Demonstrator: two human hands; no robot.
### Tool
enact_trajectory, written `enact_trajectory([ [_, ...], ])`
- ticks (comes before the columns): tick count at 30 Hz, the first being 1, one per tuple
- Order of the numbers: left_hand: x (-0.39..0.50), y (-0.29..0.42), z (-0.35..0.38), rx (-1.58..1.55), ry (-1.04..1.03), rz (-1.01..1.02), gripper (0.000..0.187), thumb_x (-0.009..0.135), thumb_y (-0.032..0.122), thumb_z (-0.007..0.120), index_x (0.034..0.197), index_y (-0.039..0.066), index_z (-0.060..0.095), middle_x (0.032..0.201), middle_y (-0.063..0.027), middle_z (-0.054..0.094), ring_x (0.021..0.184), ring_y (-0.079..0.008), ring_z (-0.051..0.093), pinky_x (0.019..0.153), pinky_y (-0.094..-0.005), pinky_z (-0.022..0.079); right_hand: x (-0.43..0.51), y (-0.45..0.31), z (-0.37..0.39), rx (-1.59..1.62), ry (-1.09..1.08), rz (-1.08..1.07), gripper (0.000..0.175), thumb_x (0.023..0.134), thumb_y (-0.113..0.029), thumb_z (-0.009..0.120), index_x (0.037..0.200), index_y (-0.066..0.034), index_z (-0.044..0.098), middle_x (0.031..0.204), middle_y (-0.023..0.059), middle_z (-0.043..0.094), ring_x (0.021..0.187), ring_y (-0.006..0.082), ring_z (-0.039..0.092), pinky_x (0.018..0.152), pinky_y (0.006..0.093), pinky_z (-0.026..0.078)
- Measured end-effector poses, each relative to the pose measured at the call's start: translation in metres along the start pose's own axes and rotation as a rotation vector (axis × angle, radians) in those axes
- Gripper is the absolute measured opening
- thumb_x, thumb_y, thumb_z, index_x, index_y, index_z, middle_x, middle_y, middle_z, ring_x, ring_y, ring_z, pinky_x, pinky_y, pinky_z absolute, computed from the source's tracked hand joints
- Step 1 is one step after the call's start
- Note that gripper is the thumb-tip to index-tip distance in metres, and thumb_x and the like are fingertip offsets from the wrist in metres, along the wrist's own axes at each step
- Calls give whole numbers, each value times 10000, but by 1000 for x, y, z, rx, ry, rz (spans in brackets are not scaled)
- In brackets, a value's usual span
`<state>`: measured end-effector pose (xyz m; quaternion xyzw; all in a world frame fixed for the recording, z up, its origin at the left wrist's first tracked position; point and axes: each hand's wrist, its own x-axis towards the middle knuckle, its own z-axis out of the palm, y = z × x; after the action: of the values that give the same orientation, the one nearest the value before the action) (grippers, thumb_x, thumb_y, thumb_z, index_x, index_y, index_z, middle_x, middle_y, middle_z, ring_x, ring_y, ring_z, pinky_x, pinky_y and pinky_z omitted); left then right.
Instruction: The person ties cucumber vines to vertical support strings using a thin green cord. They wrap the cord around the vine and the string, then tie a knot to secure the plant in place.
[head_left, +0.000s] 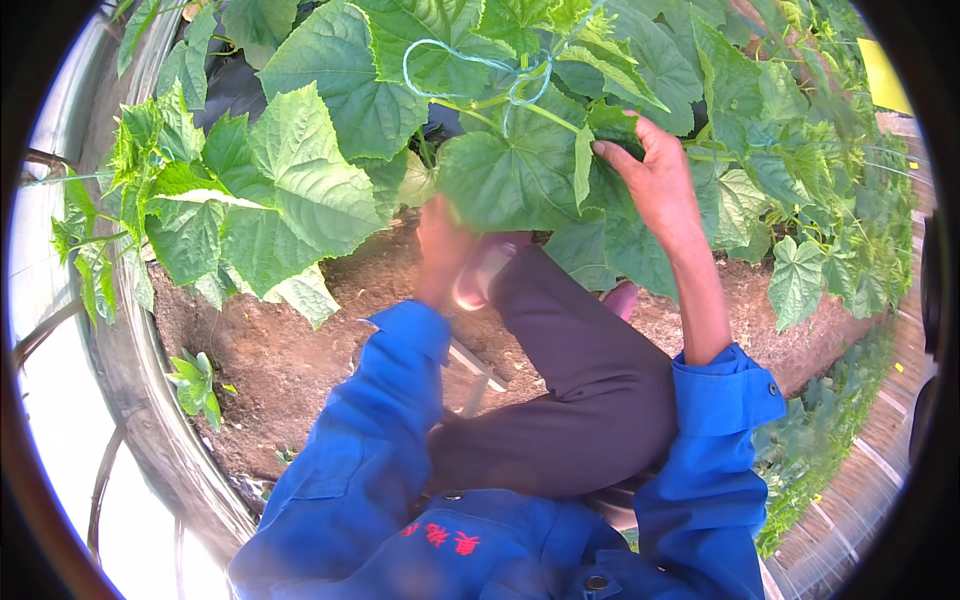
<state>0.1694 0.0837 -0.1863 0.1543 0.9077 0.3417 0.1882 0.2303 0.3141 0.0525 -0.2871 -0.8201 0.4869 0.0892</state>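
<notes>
Broad cucumber-like leaves (517, 165) spread in front of me. My right hand (664, 180) pinches a leaf (619, 127) of this plant between thumb and fingers. My left hand (442, 244) is motion-blurred and hangs low beside the edge of the large middle leaf; its fingers are partly hidden, so their grip is unclear. Above both hands, light-blue twine (457, 52) loops around a green stem (551, 116). Young serrated shoot leaves (592, 37) crowd the top of that stem.
More leafy vines (300, 172) reach left toward a translucent plastic wall (60, 390) with bowed supports. Brown soil (285, 375) lies under my bent leg (570, 375), with a flat strip (478, 365) on it. A yellow card (885, 75) hangs at the upper right.
</notes>
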Motion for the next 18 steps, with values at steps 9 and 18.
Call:
enact_trajectory([
  [9,-2,2,48,-344,-78,-14,598,777,215,791,1285,8,552,1156,-222,676,1059,-384,668,876,-427,545,-2,9,-4,16,21,7,298,896,-41,696,1193,-34,680,1021,71,755,903,110,665,831,299,524],
  [18,3,14,2,-14,-276,-91,732,814,420,732,1431,112,486,1438,-180,492,1201,-399,586,969,-468,506,1,8,-5,-24,36,17,303,896,-32,699,1198,-48,685,1031,51,759,912,84,658,832,285,523],
])
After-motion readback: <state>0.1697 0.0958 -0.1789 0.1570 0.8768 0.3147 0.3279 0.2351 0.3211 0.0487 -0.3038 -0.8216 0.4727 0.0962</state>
